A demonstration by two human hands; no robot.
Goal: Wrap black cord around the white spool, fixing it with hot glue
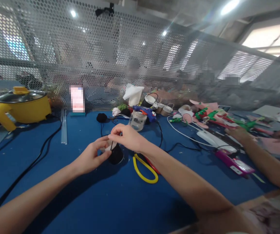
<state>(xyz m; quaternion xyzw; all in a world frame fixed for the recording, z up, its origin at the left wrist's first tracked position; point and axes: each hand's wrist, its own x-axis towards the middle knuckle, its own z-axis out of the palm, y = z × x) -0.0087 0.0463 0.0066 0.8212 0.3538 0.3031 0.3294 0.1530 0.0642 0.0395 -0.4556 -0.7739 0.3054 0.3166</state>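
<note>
A small black-wrapped cup [116,155] with a white inside stands on the blue table, partly hidden by my hands. My left hand [91,156] is closed at its near left rim, thumb and fingers on the cup. Over the rim, my right hand [127,138] pinches a thin black yarn strand [112,145], its fingertips close to those of my left hand. A black yarn ball [101,117] lies behind, and a strand runs from it toward the cup. Under my right forearm lie scissors with yellow [146,178] and red handles.
Behind my right hand are a glass jar [138,121] and a blue glue gun [146,112]. A yellow electric pot [24,109], clear glue sticks [64,126] and a propped phone [77,99] stand left. Rightward are a power strip [216,142], cables and a co-worker's arm [263,159].
</note>
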